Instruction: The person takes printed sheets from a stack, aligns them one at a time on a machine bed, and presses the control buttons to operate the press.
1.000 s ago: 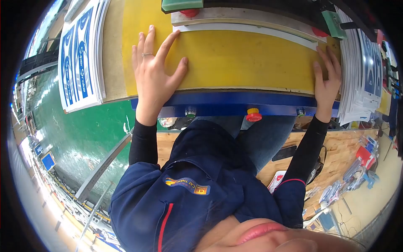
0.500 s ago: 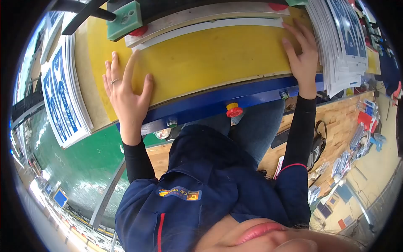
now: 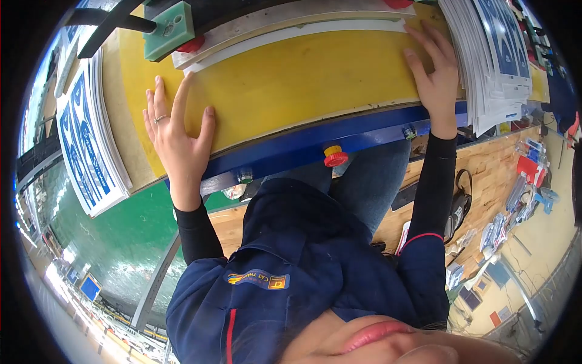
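1. Well, the left hand (image 3: pixel 180 148) and right hand (image 3: pixel 439 88) are spreading over the yellow sheet (image 3: pixel 303 79), palms down. Their fingers are extending open and gripping nothing.
2. The white strip (image 3: pixel 351 25) is running along the near side of the metal bar (image 3: pixel 273 18), across the upper part of the frame. How far it is reaching beneath the bar, I can't tell.
3. The left index finger is meeting the strip's left end; the right fingers are touching or nearly touching its right end. Light, even contact at both ends is probably serving best, with the fingertips lying short of the bar.
4. At the upper left, the green block (image 3: pixel 160 45) is sitting near the left fingers, so sideways movement is calling for care.
5. Printed stacks are flanking the surface: one at the left (image 3: pixel 91 145), another at the upper right (image 3: pixel 485 79), close beside the right hand.
6. The widest stretch for sliding is lying between the hands, back to the blue rail (image 3: pixel 285 139), where the red button (image 3: pixel 335 159) is jutting out near centre.
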Available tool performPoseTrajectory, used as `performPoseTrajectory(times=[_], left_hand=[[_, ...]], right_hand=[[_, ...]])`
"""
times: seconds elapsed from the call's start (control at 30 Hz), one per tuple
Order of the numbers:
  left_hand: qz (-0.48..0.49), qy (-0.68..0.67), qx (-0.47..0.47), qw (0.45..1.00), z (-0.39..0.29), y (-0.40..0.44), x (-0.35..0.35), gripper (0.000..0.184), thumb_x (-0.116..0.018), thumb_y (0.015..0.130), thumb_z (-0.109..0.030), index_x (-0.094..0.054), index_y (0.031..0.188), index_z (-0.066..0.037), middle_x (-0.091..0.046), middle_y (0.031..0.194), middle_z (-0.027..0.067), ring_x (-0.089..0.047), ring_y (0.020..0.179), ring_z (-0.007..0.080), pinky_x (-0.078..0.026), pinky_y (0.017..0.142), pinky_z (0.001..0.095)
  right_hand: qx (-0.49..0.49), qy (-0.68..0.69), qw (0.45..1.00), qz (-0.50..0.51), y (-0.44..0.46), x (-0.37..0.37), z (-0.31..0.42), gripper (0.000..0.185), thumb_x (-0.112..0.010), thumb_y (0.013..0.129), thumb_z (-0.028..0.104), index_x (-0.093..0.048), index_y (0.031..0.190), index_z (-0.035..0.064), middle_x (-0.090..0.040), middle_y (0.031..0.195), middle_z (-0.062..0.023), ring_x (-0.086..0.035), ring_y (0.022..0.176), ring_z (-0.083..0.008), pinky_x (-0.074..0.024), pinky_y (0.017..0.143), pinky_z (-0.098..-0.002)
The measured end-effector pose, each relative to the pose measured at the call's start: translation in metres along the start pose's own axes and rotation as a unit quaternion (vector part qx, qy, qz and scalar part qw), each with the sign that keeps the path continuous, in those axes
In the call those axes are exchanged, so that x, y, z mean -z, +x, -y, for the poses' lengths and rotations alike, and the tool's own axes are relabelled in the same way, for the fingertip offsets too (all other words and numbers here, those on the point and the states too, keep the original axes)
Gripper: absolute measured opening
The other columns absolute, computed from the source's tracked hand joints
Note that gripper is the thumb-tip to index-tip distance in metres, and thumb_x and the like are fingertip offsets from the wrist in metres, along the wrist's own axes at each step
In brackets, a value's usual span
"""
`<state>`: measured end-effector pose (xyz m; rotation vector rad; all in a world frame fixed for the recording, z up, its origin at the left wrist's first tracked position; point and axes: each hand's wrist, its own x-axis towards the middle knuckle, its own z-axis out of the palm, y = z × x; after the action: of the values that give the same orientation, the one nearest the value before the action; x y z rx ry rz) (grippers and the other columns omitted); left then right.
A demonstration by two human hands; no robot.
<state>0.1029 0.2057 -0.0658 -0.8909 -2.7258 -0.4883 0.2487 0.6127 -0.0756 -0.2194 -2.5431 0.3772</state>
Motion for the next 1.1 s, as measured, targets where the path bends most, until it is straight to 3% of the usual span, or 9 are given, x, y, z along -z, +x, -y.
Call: performPoseTrajectory(times=[0.2,0.43,0.63,0.73,1.1], left_hand=[[-0.002,-0.006,-0.003,1.000,0.0007,0.0002,-0.0005,0.055,-0.070,0.086,-0.032,-0.061,0.140,-0.025,-0.042,0.155,0.0207,-0.036,0.145,0.0443,-0.023,0.120,0.0551],[-0.008,-0.005,-0.005,1.000,0.0009,-0.0011,-0.0014,0.052,-0.065,0.091,-0.033,-0.059,0.143,-0.027,-0.041,0.157,0.0192,-0.035,0.147,0.0401,-0.020,0.122,0.0542],[-0.010,0.004,-0.007,1.000,0.0014,-0.0009,-0.0018,0.052,-0.064,0.092,-0.035,-0.059,0.142,-0.027,-0.042,0.157,0.0198,-0.036,0.147,0.0398,-0.021,0.122,0.0529],[-0.016,-0.015,-0.012,1.000,0.0026,0.0000,-0.0027,0.053,-0.070,0.087,-0.033,-0.062,0.139,-0.026,-0.044,0.153,0.0222,-0.037,0.144,0.0457,-0.023,0.119,0.0548],[-0.018,-0.013,-0.009,1.000,0.0043,-0.0011,-0.0035,0.052,-0.069,0.087,-0.039,-0.063,0.138,-0.028,-0.044,0.154,0.0218,-0.036,0.145,0.0426,-0.021,0.121,0.0534]], right_hand=[[-0.001,0.013,1.000,0.014,-0.0003,0.0014,0.0023,0.036,-0.066,0.093,0.026,-0.070,0.129,0.0206,-0.060,0.141,-0.0130,-0.055,0.131,-0.0342,-0.0414,0.111,-0.0415],[-0.017,0.010,1.000,0.024,0.0010,0.0036,0.0058,0.035,-0.065,0.094,0.026,-0.070,0.129,0.0222,-0.060,0.141,-0.0120,-0.055,0.131,-0.0332,-0.0405,0.111,-0.0412],[-0.011,0.010,1.000,0.018,0.0003,0.0027,0.0044,0.036,-0.066,0.094,0.027,-0.070,0.130,0.0223,-0.061,0.141,-0.0118,-0.055,0.131,-0.0328,-0.0407,0.111,-0.0419],[0.004,0.012,1.000,0.006,0.0003,0.0003,0.0000,0.035,-0.067,0.094,0.028,-0.071,0.128,0.0221,-0.061,0.139,-0.0125,-0.056,0.129,-0.0334,-0.0424,0.109,-0.0421],[0.000,0.008,1.000,0.001,-0.0006,-0.0026,-0.0025,0.034,-0.068,0.093,0.032,-0.072,0.126,0.0236,-0.062,0.138,-0.0145,-0.057,0.128,-0.0343,-0.0439,0.109,-0.0435]])
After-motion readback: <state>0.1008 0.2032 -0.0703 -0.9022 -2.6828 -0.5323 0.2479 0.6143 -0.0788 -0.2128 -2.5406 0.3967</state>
